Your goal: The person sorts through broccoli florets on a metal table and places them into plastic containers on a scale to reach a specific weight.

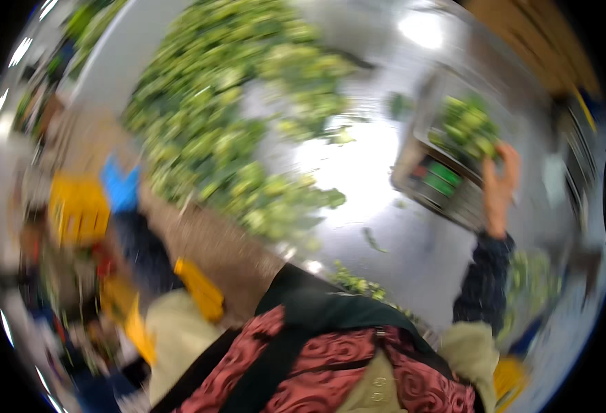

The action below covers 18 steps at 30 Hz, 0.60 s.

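Observation:
A small pile of green leafy vegetables [466,125] rests on the metal tray of a digital scale [469,204] with a lit green display. My bare right hand [501,184] is at the near right edge of that pile, thumb and fingers apart with a gap between them. Blur hides whether its fingertips touch the leaves. Out to the left, my left hand [122,187] wears a blue glove. Its fingers are spread and hold nothing, beside a big heap of the same greens [206,117] on the metal table [358,227].
Yellow crates [79,206] stand on the floor at the left. A cardboard box [533,41] is at the far right. Loose leaves and trimmings [358,283] lie along the table's near edge, and more greens [533,282] sit right of my right forearm.

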Available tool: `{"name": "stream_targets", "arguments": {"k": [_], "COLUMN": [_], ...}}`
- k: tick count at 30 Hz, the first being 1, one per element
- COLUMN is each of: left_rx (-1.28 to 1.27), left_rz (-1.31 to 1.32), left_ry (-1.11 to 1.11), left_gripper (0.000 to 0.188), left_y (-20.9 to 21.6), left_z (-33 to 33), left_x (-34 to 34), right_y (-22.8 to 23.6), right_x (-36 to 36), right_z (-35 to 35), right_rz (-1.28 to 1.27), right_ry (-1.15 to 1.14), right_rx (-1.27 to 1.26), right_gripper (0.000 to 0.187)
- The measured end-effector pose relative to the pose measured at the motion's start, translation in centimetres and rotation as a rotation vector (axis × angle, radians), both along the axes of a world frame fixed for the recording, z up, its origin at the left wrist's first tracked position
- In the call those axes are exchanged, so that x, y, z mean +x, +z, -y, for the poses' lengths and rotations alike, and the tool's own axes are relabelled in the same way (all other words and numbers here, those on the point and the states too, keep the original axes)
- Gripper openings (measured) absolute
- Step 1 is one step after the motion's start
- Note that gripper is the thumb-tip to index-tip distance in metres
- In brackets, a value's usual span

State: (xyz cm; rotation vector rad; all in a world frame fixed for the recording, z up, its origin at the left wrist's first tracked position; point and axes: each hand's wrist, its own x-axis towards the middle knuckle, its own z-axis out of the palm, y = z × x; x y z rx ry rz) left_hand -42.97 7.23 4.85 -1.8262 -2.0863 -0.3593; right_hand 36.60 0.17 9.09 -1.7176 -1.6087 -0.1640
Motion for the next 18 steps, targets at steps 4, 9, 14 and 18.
{"name": "stream_targets", "arguments": {"k": [4, 9, 14, 18], "left_rx": [0.046, -0.285, -0.291, -0.188], "left_rz": [0.559, 0.766, 0.822, 0.934], "left_ry": [-0.080, -0.556, -1.096, -1.277], "left_gripper": [0.053, 0.047, 0.044, 0.047], "left_y": [3.7, 6.0, 9.6, 8.2], "left_z": [-0.3, -3.6, -6.2, -8.9], "left_x": [14.3, 33.0, 49.4, 60.1], "right_y": [-1.4, -0.2, 0.8, 0.1], "right_x": [1.7, 1.9, 0.4, -0.3], "right_z": [-2.1, -1.7, -1.4, -1.8], "right_rz": [-0.584, -0.601, -0.269, 0.066], "right_ry": [-0.077, -0.036, -0.036, -0.023], "right_rx": [0.146, 0.120, 0.091, 0.051], "right_gripper": [0.033, 0.036, 0.034, 0.033]}}
